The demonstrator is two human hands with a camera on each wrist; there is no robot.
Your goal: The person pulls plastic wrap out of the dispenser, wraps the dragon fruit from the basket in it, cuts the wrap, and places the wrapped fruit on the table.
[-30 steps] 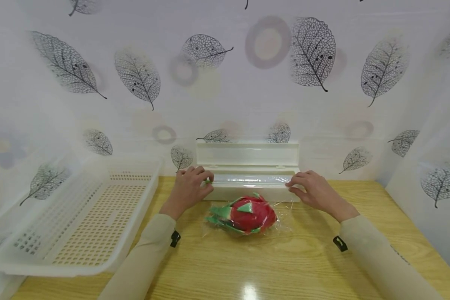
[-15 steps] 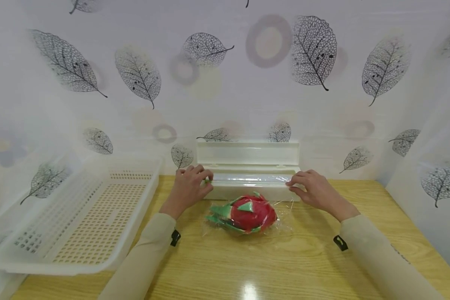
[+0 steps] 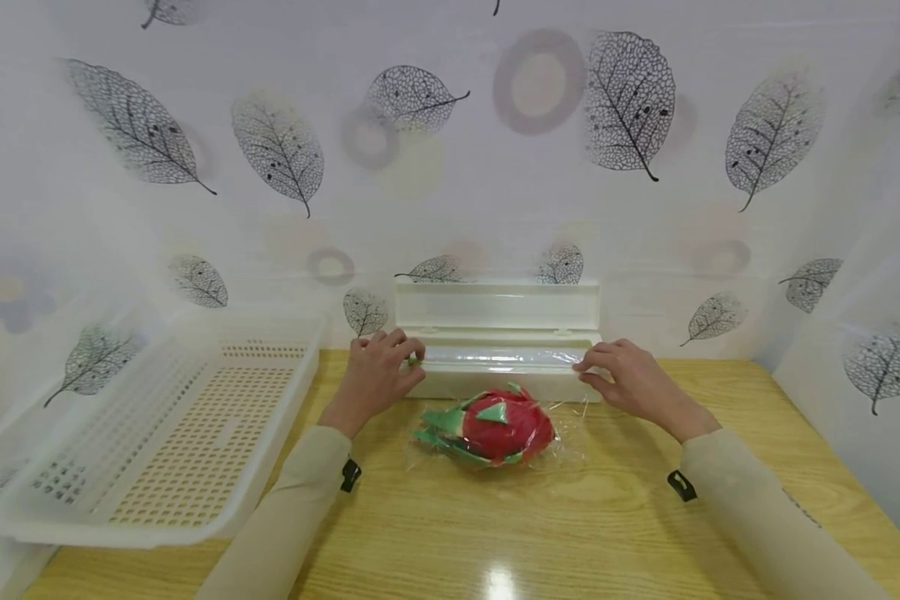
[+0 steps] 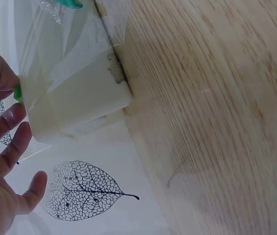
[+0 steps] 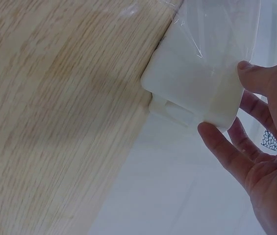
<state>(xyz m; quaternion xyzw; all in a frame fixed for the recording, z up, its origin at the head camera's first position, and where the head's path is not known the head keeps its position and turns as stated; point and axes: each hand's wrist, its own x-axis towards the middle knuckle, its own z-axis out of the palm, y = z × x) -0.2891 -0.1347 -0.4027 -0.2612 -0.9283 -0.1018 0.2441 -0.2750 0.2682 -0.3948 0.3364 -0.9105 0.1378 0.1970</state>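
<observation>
An open white cling film box (image 3: 487, 385) stands at the back of the table, its lid (image 3: 498, 307) raised. Inside lies a roll of cling film (image 3: 495, 356), and clear film hangs over the front. My left hand (image 3: 377, 375) touches a small green slide cutter (image 4: 18, 93) at the box's left end; the thumb stays apart in the left wrist view. My right hand (image 3: 628, 385) holds the opposite end of the box, with one fingertip (image 5: 244, 66) on its top edge and another at its corner. Before the box lies a red-and-green dragon fruit (image 3: 498, 427) in clear film.
At the left stands a white slotted plastic basket (image 3: 262, 450). The wooden table (image 3: 495, 525) stretches in front of the box and under both forearms. Right behind the box rises a leaf-patterned wall covering (image 3: 465, 200).
Hands, box and dragon fruit keep their places; only the head view shifts very slightly.
</observation>
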